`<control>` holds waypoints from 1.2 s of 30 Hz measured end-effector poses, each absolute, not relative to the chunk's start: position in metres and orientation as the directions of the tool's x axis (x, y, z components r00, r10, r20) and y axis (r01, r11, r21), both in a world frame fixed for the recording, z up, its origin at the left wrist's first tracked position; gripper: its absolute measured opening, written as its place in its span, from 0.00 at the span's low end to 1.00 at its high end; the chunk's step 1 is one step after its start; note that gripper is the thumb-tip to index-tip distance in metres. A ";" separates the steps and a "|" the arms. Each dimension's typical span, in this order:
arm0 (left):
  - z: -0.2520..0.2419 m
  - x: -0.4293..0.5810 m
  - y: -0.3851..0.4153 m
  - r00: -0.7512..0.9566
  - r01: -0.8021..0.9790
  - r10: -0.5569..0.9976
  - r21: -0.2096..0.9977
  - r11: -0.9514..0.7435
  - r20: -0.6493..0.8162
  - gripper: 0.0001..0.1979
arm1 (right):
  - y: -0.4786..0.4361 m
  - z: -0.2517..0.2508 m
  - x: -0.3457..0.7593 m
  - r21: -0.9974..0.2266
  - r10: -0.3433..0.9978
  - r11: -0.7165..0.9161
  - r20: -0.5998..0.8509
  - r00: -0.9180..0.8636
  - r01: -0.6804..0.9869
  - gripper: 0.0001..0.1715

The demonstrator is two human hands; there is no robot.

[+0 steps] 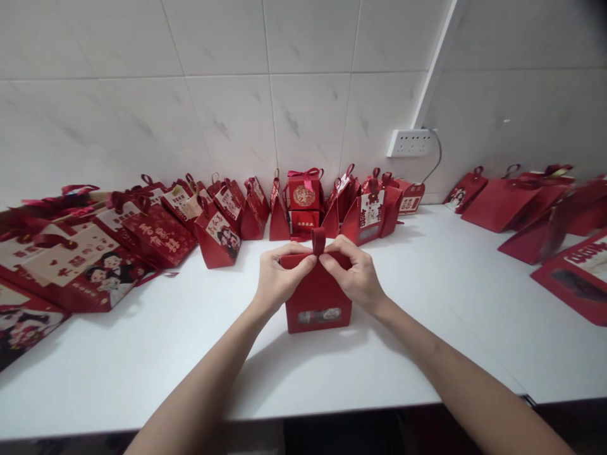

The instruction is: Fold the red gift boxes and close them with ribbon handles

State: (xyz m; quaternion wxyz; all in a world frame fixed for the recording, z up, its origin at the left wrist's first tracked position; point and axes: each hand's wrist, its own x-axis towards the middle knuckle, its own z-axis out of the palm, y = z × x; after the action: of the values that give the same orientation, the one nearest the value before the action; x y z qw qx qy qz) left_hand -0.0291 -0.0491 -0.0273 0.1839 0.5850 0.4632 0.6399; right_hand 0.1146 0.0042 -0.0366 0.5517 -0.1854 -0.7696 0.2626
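A red gift box (pixel 318 294) stands upright on the white table, with a small clear window low on its front. A dark red ribbon loop (pixel 318 240) rises from the middle of its top edge. My left hand (pixel 286 272) pinches the top edge left of the loop, thumb in front and fingers behind. On the other side, my right hand (pixel 353 272) grips the same edge, its thumb tip near the base of the loop. Both sets of fingers are partly hidden behind the box.
Several red gift boxes with ribbon loops line the left side (pixel 159 234), the back (pixel 372 215) and the right side (pixel 497 199) of the white table (pixel 422 278). A white socket strip (pixel 410 143) with a cable is fixed to the tiled wall (pixel 227 120).
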 end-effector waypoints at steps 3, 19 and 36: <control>-0.027 -0.030 -0.048 -0.235 0.281 0.785 0.813 -0.510 0.573 0.04 | 0.005 -0.036 0.115 -0.627 0.585 0.779 0.733 -0.346 -0.013 0.07; -0.026 -0.030 -0.050 -0.213 0.319 0.782 0.798 -0.511 0.586 0.03 | 0.002 -0.037 0.115 -0.646 0.594 0.761 0.732 -0.332 -0.063 0.05; -0.025 -0.030 -0.051 -0.208 0.329 0.786 0.798 -0.505 0.583 0.04 | 0.001 -0.035 0.114 -0.655 0.602 0.750 0.733 -0.318 -0.090 0.05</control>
State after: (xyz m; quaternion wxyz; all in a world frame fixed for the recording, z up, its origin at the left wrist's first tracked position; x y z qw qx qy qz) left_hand -0.0304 -0.0513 -0.0254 0.1826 0.6022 0.4629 0.6243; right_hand 0.1140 0.0008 -0.0348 0.5587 -0.1704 -0.7503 0.3096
